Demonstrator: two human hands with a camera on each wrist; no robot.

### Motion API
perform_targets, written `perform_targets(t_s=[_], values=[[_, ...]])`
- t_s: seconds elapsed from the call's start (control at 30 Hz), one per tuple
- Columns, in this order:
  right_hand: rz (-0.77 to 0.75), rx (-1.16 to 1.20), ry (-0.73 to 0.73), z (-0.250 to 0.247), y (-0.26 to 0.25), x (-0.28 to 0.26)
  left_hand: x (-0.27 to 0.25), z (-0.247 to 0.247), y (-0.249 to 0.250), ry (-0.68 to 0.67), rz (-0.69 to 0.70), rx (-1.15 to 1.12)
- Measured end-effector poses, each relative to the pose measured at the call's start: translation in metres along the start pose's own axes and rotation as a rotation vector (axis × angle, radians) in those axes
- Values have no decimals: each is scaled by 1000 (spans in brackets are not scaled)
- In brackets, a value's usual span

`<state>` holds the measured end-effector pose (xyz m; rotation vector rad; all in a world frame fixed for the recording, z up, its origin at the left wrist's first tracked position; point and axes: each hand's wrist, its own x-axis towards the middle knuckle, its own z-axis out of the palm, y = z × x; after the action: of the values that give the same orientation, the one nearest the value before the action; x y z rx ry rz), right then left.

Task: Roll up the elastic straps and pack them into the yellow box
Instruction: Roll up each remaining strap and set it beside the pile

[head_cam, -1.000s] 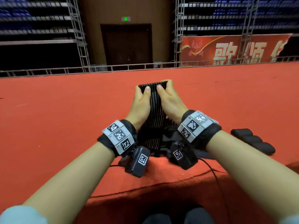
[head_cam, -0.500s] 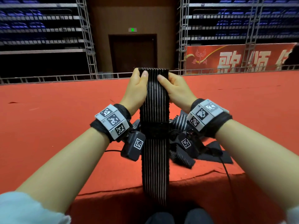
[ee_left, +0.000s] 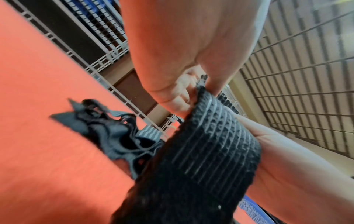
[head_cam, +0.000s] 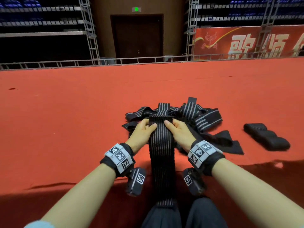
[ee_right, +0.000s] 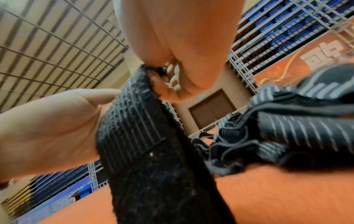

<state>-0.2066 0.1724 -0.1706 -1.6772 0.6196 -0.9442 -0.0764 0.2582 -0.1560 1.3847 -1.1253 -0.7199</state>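
Head view: left hand (head_cam: 141, 132) and right hand (head_cam: 178, 132) fingers pinch the striped strap's (head_cam: 162, 145) top edge between them.

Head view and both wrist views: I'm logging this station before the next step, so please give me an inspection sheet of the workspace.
Surface: red carpeted platform, front edge draped.
Job's things: black ribbed elastic strap with pale stripes, top end held, tail hanging towards lap; heap of loose striped straps behind; row of rolled black straps to the right; yellow box not in view.
Clutter: nothing seen.
Grips: left hand and right hand pinch strap's top end.
Cables: nothing seen.
Surroundings: metal railing, dark door, red banner.
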Motion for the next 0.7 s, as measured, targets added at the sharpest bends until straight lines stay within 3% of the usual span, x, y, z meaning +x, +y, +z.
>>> perform_targets(t_s=[0.17, 0.4, 0.7], values=[[225, 122, 14, 7, 39, 9, 15, 4, -53, 112, -72, -25], [448, 367, 16, 11, 73, 8, 30, 11, -92, 184, -185, -94], [483, 494, 30, 16, 96, 7, 28, 16, -111, 198, -299, -312]])
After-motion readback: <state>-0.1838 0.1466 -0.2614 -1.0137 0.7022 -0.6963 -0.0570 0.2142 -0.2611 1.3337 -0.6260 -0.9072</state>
